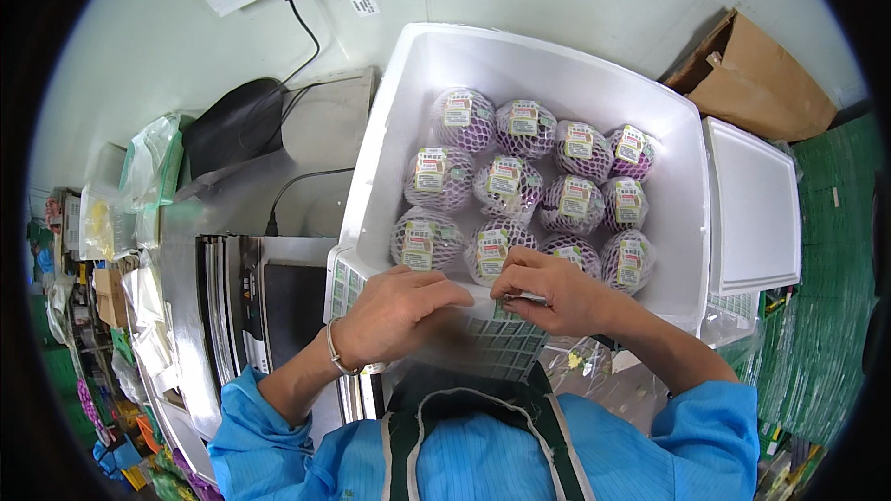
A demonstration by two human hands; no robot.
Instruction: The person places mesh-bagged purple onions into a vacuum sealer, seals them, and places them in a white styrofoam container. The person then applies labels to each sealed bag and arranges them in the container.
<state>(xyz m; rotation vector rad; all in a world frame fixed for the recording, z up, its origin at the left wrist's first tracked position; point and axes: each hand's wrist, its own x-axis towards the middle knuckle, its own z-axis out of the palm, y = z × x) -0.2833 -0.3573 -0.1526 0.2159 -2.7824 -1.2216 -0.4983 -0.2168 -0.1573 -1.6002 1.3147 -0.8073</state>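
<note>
My right hand (550, 292) pinches the edge of a sheet of green-and-white labels (505, 348) at the near rim of a white foam box (696, 223). My left hand (407, 313), with a bracelet at the wrist, is at the left of that sheet; its fingertips are partly hidden, so its hold cannot be told. Inside the box, several purple round vegetables or fruits (503, 181) in white foam nets stand in rows, each bearing a printed label. The nearest netted one (491, 250) is just beyond my right fingers.
At the left are a metal-and-black appliance (299, 306), a black cable (317, 49) and plastic trays (104, 223). A white foam lid (755, 209), a brown paper bag (766, 90) and green plastic-wrapped stacks (828, 257) lie at the right.
</note>
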